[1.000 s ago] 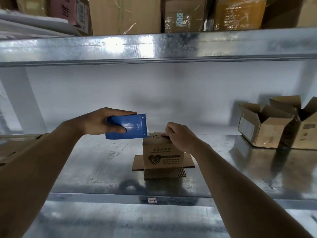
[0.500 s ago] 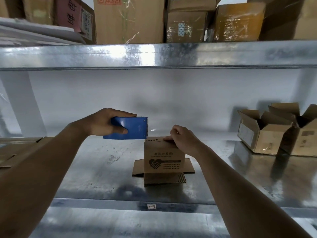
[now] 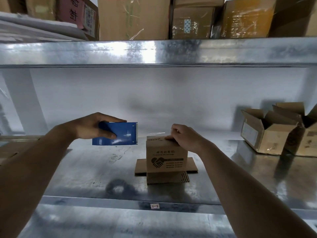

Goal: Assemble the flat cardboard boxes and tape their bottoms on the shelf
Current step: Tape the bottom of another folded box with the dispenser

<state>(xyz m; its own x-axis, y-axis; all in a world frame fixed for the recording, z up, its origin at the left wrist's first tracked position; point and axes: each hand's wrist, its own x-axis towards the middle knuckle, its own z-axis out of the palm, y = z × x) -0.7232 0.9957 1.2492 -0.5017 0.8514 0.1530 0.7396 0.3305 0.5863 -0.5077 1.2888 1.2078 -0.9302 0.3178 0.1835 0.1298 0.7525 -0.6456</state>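
Change: the blue tape dispenser (image 3: 118, 133) has drawn away to the left of the small box (image 3: 166, 156), with a clear gap between them where half a second ago its toothed edge sat just beside the box top; a strip of clear tape (image 3: 155, 134) now lies across the top edge.
Left hand (image 3: 96, 126): grasps the dispenser, fingers over the top and thumb on its front, holding it above the shelf (image 3: 85, 169).
Right hand (image 3: 181, 136): fingers curled, pressing down on the top right of the box; whether they pinch it cannot be told.
Small box: stands mid-shelf, flaps spread flat beneath it.
Writing: handshake logo and Chinese text on the box front, too small to read; shelf tag (image 3: 154, 206) reads "1-3".
Right side: two open boxes (image 3: 267, 131), flaps up.
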